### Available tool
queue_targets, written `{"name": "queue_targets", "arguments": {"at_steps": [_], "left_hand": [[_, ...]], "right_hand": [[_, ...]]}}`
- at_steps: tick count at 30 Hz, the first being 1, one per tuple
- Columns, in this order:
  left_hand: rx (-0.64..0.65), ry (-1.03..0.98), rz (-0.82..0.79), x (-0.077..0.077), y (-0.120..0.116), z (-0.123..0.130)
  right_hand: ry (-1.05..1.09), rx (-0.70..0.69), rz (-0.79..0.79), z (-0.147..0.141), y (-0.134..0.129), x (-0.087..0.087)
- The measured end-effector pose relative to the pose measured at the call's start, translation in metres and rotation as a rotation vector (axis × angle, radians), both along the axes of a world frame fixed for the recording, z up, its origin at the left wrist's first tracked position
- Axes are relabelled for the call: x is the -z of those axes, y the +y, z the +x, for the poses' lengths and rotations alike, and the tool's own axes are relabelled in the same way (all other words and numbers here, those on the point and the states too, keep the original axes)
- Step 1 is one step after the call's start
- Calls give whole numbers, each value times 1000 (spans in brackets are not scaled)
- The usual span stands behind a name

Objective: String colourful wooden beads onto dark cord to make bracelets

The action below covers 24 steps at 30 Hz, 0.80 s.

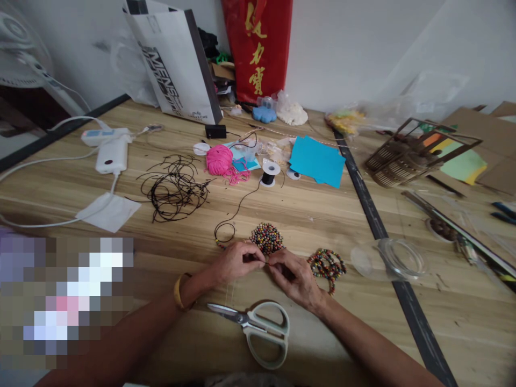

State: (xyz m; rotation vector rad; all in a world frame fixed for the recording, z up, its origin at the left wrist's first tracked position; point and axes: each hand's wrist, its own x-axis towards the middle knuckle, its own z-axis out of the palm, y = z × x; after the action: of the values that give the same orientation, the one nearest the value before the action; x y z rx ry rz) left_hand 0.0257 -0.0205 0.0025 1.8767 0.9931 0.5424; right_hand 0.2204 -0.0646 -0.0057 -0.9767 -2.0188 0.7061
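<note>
My left hand (237, 262) and my right hand (296, 277) meet at the middle of the wooden table, each pinching something tiny, perhaps a small bead on a cord. Just behind the fingertips lies a pile of multicoloured beads (267, 238). Strung bead loops (327, 266) rest to the right of my right hand. From a white spool of black cord (270, 173) a thin cord runs down, curling by my left hand. White-handled scissors (266, 333) lie nearest me, their blades to the left. A yellow bangle (178, 292) is on my left wrist.
Behind are a tangle of black cords (175, 188), pink yarn (220, 160) and blue paper sheets (317, 161). A white power bank (112, 156) with cables is at left. At right are a coil of clear line (401, 259) and a woven basket (397, 161).
</note>
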Motion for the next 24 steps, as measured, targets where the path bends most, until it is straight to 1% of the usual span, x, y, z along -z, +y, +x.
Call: {"name": "queue_targets", "arguments": {"at_steps": [11, 18, 24], "left_hand": [[-8, -11, 2, 4, 0, 0], [-14, -3, -11, 1, 0, 1], [-7, -1, -11, 2, 0, 1]], "right_hand": [[3, -7, -5, 0, 0, 1], [-15, -17, 6, 0, 1, 2], [6, -15, 0, 0, 1, 2]]}}
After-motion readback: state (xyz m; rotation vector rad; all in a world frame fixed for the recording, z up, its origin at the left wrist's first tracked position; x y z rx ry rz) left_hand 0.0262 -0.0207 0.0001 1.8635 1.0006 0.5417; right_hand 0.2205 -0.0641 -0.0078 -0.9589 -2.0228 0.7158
